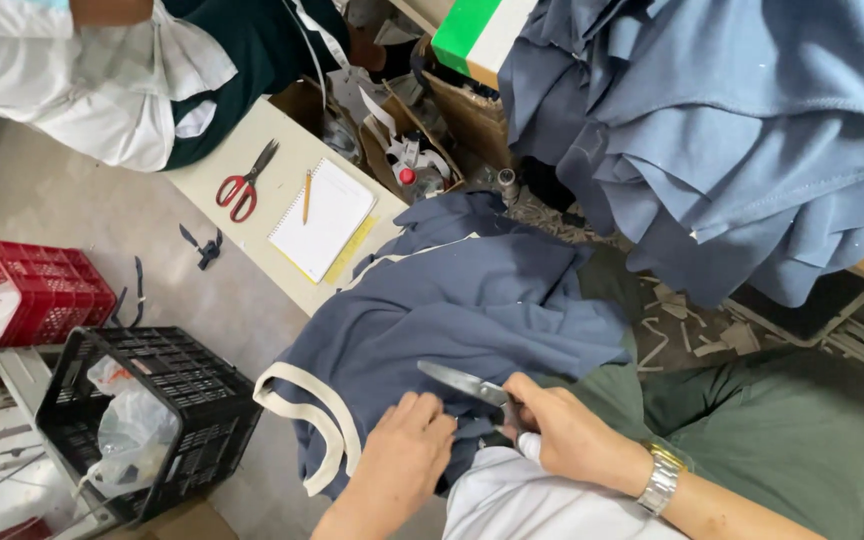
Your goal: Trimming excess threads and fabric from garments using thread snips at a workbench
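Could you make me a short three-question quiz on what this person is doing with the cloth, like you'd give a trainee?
1. True or false: the right hand holds grey metal shears over the navy blue garment with cream trim.
2. What rests on the open white spiral notebook?
A. an orange pencil
B. a spool
C. a ruler
3. Fill in: the red-handled scissors lie on the pale table beside the ___.

Key
1. True; the left hand presses the fabric flat.
2. A
3. notebook
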